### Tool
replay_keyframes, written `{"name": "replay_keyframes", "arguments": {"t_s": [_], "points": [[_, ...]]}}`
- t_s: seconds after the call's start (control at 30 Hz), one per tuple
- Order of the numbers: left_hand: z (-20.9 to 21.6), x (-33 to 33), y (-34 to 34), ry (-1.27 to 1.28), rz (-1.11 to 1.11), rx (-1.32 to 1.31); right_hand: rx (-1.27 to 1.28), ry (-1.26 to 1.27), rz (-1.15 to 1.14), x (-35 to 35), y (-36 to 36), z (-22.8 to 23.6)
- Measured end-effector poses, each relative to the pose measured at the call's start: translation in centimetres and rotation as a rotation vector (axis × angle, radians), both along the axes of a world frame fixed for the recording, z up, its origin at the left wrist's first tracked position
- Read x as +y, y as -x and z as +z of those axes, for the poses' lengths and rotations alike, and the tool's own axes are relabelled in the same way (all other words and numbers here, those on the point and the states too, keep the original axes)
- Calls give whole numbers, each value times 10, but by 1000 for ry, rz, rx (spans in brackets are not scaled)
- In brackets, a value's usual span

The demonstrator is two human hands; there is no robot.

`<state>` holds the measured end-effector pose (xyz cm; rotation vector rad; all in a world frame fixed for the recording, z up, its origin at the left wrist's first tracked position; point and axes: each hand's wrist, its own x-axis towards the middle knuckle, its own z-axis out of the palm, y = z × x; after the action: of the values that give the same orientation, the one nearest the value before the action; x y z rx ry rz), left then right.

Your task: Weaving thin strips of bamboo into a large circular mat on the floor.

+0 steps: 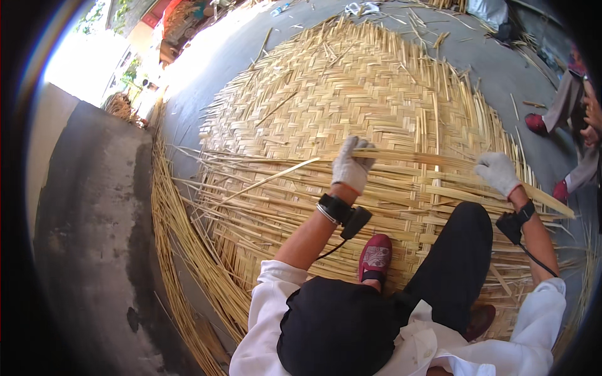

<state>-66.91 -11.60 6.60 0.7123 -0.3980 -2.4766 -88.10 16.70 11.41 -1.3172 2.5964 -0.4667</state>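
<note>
Both my hands wear whitish work gloves. My left hand (351,165) is closed around one end of a flat, pale yellow strip (426,158), split reed or bamboo by its look, over the middle of a large woven mat (338,88). To the right, my right hand (498,173) is closed on the same strip, whose far end sticks out past the hand to the lower right. Beneath the strip lie several loose strips (276,182) across the mat. The mat has a herringbone weave with ragged, unfinished ends round its edge. Exactly how the fingers grip is partly hidden.
I crouch on the mat, a red shoe (376,257) on the weave. A long bundle of strips (188,250) runs along a low grey wall (100,219) at left. Another person's legs (564,113) stand at the right edge. A plastic bottle (279,9) lies at the back.
</note>
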Motion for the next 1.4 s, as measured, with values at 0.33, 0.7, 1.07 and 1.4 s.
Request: {"name": "replay_keyframes", "arguments": {"t_s": [0.33, 0.7, 1.07, 1.4], "points": [[-21, -70, 17, 590, -87, -294, -217, -434, 221, -23, 28, -50], [-20, -107, 38, 738, -969, -758, 56, -335, 92, -62, 67, -55], [-49, -17, 138, 2119, -948, -454, 438, 143, 183, -98, 31, -41], [-110, -3, 144, 1399, -678, -599, -256, 1, -579, -144, 39, -144]]}}
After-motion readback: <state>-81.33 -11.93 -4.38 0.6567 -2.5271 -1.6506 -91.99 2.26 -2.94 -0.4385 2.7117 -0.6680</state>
